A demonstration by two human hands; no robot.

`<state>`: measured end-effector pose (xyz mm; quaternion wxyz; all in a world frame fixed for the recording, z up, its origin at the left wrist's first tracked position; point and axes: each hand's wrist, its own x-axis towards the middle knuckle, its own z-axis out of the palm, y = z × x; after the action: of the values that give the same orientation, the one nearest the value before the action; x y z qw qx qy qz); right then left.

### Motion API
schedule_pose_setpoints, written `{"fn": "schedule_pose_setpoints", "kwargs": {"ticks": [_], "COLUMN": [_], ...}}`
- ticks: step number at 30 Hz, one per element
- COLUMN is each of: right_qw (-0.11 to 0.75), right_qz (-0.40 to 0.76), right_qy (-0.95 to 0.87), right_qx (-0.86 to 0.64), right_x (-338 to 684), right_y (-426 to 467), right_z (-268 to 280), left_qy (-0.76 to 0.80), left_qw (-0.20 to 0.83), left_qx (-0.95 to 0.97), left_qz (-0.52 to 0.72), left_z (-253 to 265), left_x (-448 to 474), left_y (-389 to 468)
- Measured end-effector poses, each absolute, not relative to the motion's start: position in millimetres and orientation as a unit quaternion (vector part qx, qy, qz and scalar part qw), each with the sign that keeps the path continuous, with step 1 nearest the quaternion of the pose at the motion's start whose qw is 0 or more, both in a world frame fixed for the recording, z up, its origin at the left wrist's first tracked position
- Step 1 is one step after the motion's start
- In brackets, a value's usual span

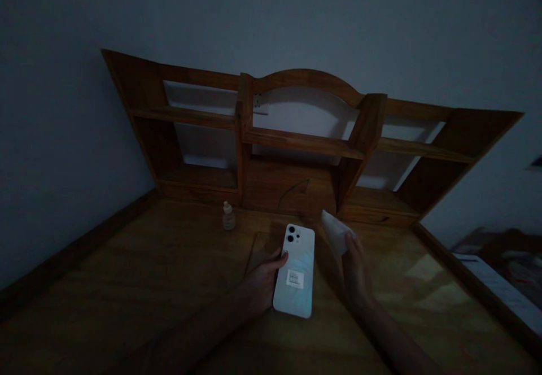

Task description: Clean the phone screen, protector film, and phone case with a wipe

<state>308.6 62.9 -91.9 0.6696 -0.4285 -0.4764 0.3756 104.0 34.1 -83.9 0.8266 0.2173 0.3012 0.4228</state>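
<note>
A white smartphone (302,262) is held upright with its back and camera lenses facing me. A small printed label (295,278) is stuck on its lower half. My left hand (263,282) grips the phone by its left edge, thumb over the back and the other fingers hidden behind. To the right of the phone, my right hand (356,265) is closed on a white folded tissue or cloth (337,232), pinched at its right side. The tissue is apart from the phone. A small dropper-type bottle (228,217) stands on the desk beyond my left hand.
The wooden desk (169,284) backs onto a wooden shelf unit (305,146) with open compartments. A wall socket (260,105) shows through the middle opening. Papers (499,284) lie beyond the desk's right edge. The light is dim.
</note>
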Motion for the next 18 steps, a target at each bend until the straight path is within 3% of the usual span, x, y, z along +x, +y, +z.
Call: {"fn": "schedule_pose_setpoints", "kwargs": {"ticks": [7, 18], "right_qw": [0.415, 0.299], "right_qz": [0.208, 0.029], "right_qy": [-0.798, -0.885], "right_qx": [-0.384, -0.356], "right_x": [298.4, 295.2], "right_y": [44.7, 43.3], "right_z": [-81.0, -77.3], "left_qy": [0.248, 0.225], "left_qw": [0.827, 0.817], "left_qx": [0.246, 0.307], "left_qz": [0.44, 0.433], "left_z": [-91.6, -103.4], "left_x": [104.5, 102.6], "left_y": [35.7, 38.2]}}
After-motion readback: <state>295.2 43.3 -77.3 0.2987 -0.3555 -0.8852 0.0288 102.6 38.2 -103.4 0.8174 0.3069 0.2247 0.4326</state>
